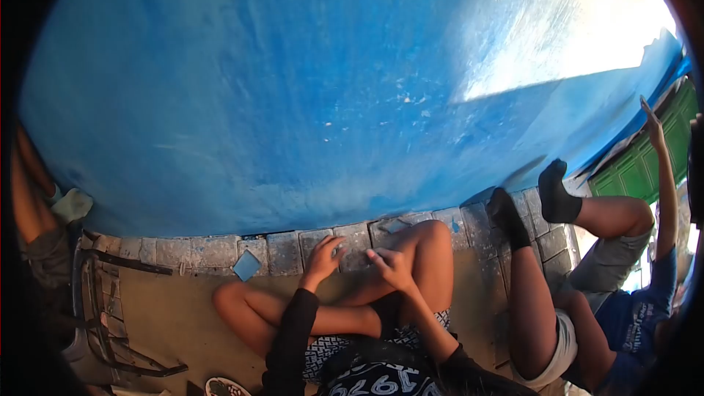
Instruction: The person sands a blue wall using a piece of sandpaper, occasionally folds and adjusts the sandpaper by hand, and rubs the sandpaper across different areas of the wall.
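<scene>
My left hand (320, 259) is raised over my crossed legs, its fingers curved and a gap between them and the thumb. Whether a small thing sits in that gap is hard to make out. To its right, apart from it, my right hand (394, 267) has its fingers curled in and its thumb toward the left hand. What the right fingers hold, if anything, is hidden. Beyond both hands runs a strip of grey paving blocks (284, 251) along the foot of a blue wall (293, 88). A blue square piece (247, 265) lies on the blocks left of my hands.
On the right another person (636, 323) sits with dark-socked feet against the wall and one arm raised. At the left edge another person's leg (33, 191) shows beside a dark metal frame (99, 308). A bowl (226, 386) stands at the bottom. Further right is a green panel (645, 154).
</scene>
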The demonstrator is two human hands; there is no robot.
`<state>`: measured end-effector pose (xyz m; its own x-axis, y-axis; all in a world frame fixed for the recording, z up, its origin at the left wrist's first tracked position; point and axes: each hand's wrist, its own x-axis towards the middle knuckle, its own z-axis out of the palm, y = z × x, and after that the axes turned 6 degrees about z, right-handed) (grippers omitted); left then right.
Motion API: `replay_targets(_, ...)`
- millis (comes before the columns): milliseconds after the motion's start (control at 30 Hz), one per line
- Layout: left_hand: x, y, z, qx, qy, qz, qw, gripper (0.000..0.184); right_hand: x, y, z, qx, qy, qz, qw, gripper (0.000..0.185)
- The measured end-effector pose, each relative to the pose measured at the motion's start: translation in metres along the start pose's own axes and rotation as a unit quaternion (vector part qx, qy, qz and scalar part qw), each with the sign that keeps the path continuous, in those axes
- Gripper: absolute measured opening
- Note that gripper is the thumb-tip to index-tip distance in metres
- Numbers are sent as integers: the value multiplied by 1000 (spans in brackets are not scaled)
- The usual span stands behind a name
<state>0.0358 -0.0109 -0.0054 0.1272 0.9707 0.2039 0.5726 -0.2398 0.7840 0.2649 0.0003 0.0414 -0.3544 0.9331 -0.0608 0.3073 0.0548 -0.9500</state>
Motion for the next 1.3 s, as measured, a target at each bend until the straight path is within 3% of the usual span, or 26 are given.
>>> replay_targets(67,19,13,35,7,31,92,995,37,-11,11,-24,46,32,36,998,29)
replay_targets(100,32,21,53,6,25,89,996,37,-12,16,-32,49,33,41,997,29)
replay_targets(167,55,33,84,-24,74,199,977,44,-12,22,-43,403,57,84,910,28)
replay_targets(200,59,38,94,-25,67,199,977,44,-13,19,-49,479,39,78,873,27)
replay_targets(267,69,44,104,164,-113,112,974,39,-11,29,-45,452,50,92,886,29)
replay_targets(300,72,37,110,169,-112,114,973,39,-9,33,-43,423,55,106,898,30)
replay_targets(400,67,8,130,175,-16,158,972,16,-3,49,-40,380,38,85,920,29)
replay_targets(433,62,12,121,181,-15,158,971,16,-3,52,-37,386,42,88,917,28)
replay_targets(500,52,25,97,153,130,155,967,15,-2,48,-36,431,32,75,899,28)
replay_targets(533,45,37,85,158,130,159,966,15,0,45,-32,372,73,68,923,31)
replay_targets(600,20,67,56,9,248,24,969,16,1,30,-20,317,110,63,940,34)
replay_targets(667,-1,89,31,-32,268,-8,963,16,6,7,-8,136,122,-12,983,43)
replay_targets(700,-6,96,24,-81,288,-37,954,16,10,1,0,135,121,-17,983,43)
replay_targets(767,-17,107,20,-54,323,-40,944,16,11,-8,20,251,-73,129,957,47)
replay_targets(833,-27,104,24,-29,363,-44,930,16,14,-1,40,284,-94,148,943,45)
replay_targets(900,-34,84,33,17,360,-62,931,11,11,2,52,316,-116,167,927,43)
replay_targets(967,-39,62,35,33,366,-34,930,12,7,5,56,347,-27,210,914,34)
replay_targets(1167,-47,45,32,-121,321,-79,936,20,6,20,57,368,-15,176,913,26)
replay_targets(1233,-48,45,36,-304,265,-160,901,25,7,17,56,368,-32,173,913,27)
replay_targets(1300,-52,44,33,-346,220,-184,893,28,5,15,58,323,-50,152,933,31)
